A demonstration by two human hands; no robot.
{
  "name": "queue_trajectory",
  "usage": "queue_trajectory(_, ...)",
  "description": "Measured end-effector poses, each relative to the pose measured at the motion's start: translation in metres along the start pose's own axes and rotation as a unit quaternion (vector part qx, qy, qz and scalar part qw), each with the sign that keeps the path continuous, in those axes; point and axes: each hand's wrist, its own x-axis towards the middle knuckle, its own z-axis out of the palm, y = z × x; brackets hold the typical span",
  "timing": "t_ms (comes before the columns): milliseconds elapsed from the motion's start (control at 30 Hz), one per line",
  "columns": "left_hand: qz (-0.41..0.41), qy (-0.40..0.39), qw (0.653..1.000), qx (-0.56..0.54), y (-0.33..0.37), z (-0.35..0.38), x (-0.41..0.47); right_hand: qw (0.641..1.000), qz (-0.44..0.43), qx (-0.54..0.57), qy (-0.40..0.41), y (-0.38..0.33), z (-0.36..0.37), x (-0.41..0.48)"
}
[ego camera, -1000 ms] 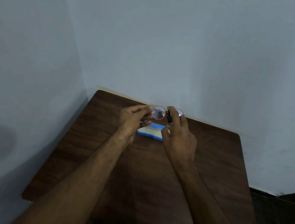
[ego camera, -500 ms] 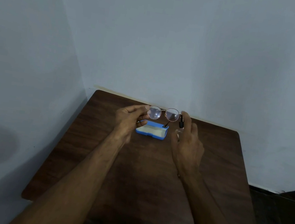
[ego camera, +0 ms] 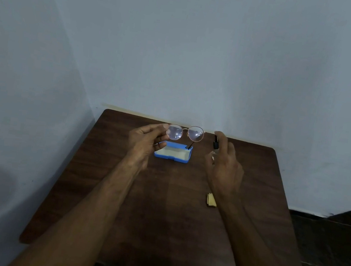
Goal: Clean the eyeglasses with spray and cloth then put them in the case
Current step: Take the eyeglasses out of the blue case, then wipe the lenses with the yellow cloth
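Nearest on the table [ego camera: 156,231] lies the cloth [ego camera: 211,200], a small folded tan piece just beside the right forearm and not in either hand. Farther out, the right hand [ego camera: 224,169] is curled around the spray [ego camera: 216,143], a small bottle whose dark top shows above the fingers with the forefinger arched over it; the body of the bottle is mostly hidden by the palm. It sits to the right of the glasses [ego camera: 185,132], apart from them, nozzle roughly toward the lenses (the exact aim is hard to read).

The left hand [ego camera: 146,142] pinches the glasses at their left rim, lenses upright and facing the wearer, held in the air above the case [ego camera: 173,152]. The case is blue, open, pale inside, and lies on the table toward the wall; one temple tip hangs down to about its back right corner, though whether it touches cannot be told.

The step in hand looks like the spraying, so the task is early: wiping and casing are not yet done. The next move calls for setting the spray down and taking up the cloth while the left pinch keeps off the lens faces.
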Motion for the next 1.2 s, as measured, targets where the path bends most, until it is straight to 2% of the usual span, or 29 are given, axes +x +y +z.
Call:
queue_trajectory(200,0.001,-0.009,1.0,0.003,-0.002,0.001,-0.002,0.999,-0.011,0.033,0.005,0.005,0.006,-0.015)
queue_trajectory(400,-0.006,-0.015,1.0,0.014,-0.008,-0.001,-0.006,0.98,0.071,0.188,0.009,0.005,0.007,-0.024)
queue_trajectory(533,-0.024,-0.016,1.0,-0.003,-0.014,-0.006,-0.007,0.97,0.133,0.201,-0.042,0.035,0.036,-0.058)
queue_trajectory(667,-0.038,-0.014,0.999,-0.011,-0.02,-0.016,-0.009,0.963,0.148,0.209,-0.089,0.077,0.064,-0.111)
queue_trajectory(767,-0.046,-0.013,0.999,-0.01,-0.024,-0.019,-0.012,0.949,0.203,0.21,-0.115,0.095,0.067,-0.136)
queue_trajectory(967,-0.067,-0.016,0.998,-0.003,-0.033,-0.016,-0.016,0.929,0.267,0.223,-0.127,0.104,0.065,-0.157)
queue_trajectory(1200,-0.089,-0.036,0.995,-0.004,-0.044,-0.012,-0.013,0.942,0.211,0.212,-0.149,0.117,0.062,-0.172)
